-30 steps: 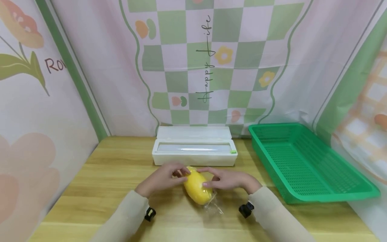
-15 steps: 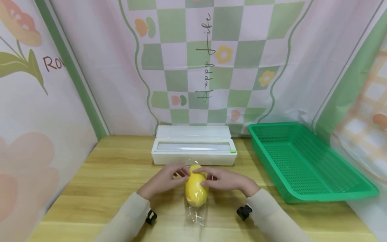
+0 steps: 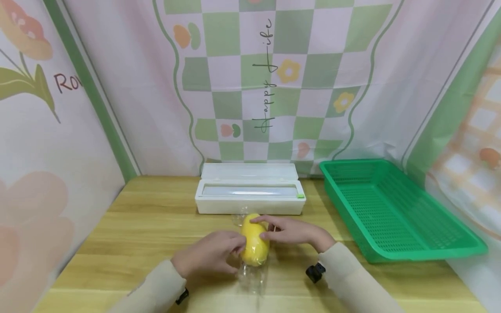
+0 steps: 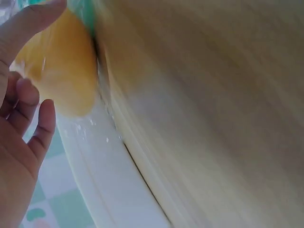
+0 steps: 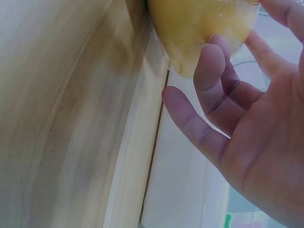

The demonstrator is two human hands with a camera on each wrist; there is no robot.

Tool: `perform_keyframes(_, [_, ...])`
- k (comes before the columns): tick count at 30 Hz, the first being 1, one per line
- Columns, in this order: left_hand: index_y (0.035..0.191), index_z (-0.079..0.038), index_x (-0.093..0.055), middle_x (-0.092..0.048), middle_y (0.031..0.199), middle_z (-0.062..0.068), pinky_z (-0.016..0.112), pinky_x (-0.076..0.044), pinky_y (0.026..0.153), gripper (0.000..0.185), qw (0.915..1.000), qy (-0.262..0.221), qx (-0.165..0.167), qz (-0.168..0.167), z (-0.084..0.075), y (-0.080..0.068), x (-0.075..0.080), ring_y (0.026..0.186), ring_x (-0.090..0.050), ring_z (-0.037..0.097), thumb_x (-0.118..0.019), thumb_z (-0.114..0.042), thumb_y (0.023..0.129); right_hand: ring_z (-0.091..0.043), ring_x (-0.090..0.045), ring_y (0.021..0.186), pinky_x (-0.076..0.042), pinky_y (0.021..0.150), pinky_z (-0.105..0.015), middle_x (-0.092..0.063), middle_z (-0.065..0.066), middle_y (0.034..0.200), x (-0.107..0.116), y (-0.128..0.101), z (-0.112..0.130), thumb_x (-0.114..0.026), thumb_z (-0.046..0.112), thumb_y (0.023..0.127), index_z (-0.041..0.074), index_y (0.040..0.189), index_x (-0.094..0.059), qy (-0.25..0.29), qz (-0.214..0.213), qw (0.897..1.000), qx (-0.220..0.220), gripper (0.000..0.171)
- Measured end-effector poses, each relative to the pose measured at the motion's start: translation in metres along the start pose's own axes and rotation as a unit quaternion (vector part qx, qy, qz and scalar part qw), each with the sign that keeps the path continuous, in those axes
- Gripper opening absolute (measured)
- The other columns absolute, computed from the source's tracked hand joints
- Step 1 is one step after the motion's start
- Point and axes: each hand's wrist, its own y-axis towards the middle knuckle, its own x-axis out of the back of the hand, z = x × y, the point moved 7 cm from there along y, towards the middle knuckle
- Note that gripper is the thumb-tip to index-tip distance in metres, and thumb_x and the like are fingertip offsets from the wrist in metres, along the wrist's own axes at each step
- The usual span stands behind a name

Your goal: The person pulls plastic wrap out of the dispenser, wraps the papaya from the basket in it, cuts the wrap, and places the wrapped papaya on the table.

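A smooth yellow fruit [image 3: 255,243], narrower at its far end, lies on the table wrapped in clear plastic film [image 3: 252,278]. Loose film sticks out past both its near and far ends. My right hand [image 3: 291,231] holds the fruit from the right, index finger on its far part and thumb on its side. Its other fingers curl loosely beside the fruit [image 5: 199,28] in the right wrist view. At the fruit's left side, my left hand [image 3: 211,256] touches it with bent fingers, the thumb apart and lower. In the left wrist view the thumb extends across the fruit [image 4: 71,61].
Behind the fruit stands a white film dispenser [image 3: 250,205] with its lid raised and a green slider at the right end. A green plastic basket [image 3: 352,221] sits at the right of the wooden table [image 3: 145,221]. Patterned curtains hang around the back and sides.
The fruit has turned from slanted to nearly straight, far end away from me. My left hand has moved down along its left side. The right hand keeps its hold.
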Motion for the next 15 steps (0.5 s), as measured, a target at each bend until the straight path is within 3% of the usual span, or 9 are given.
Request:
perform_keyframes(4, [0.092,-0.020,-0.046,-0.048,0.080,-0.010,0.014,-0.039,0.063,0.058,0.9992,0.037,-0.009,0.008,-0.009,0.003,-0.003,0.071,-0.041,0.002,-0.090,-0.050,0.067,-0.018,-0.057,0.097,-0.049,0.081,-0.039,-0.061,0.003,0.107,0.001,0.000,-0.002,-0.056,0.048,0.101,0.037,0.149,-0.044,-0.006,-0.003,1.000,-0.005,0.051])
perform_keyframes(7, [0.090,-0.021,-0.044,-0.043,0.078,-0.014,0.014,-0.037,0.065,0.058,0.9959,0.078,-0.046,-0.005,-0.018,0.005,-0.004,0.070,-0.039,0.001,-0.088,-0.051,0.069,-0.019,-0.058,0.096,-0.050,0.079,-0.038,-0.061,0.002,0.105,0.002,0.000,-0.003,-0.056,0.049,0.101,0.038,0.149,-0.044,-0.012,-0.004,1.000,-0.011,0.051])
perform_keyframes(11, [0.085,-0.021,-0.044,-0.040,0.076,-0.016,0.012,-0.035,0.065,0.048,0.9864,0.112,-0.109,-0.053,-0.032,0.007,-0.001,0.068,-0.037,-0.001,-0.088,-0.036,0.074,-0.019,-0.057,0.095,-0.049,0.077,-0.038,-0.060,0.002,0.104,0.002,0.001,-0.003,-0.055,0.050,0.101,0.040,0.148,-0.044,-0.015,-0.003,1.000,-0.015,0.050])
perform_keyframes(15, [0.081,-0.020,-0.049,-0.042,0.074,-0.015,0.009,-0.034,0.063,0.032,0.9786,0.099,-0.150,-0.100,-0.043,0.009,0.008,0.068,-0.039,-0.003,-0.080,-0.013,0.079,-0.021,-0.057,0.095,-0.049,0.077,-0.038,-0.060,0.002,0.104,0.002,0.002,-0.004,-0.056,0.050,0.100,0.042,0.147,-0.045,-0.014,-0.002,1.000,-0.016,0.049])
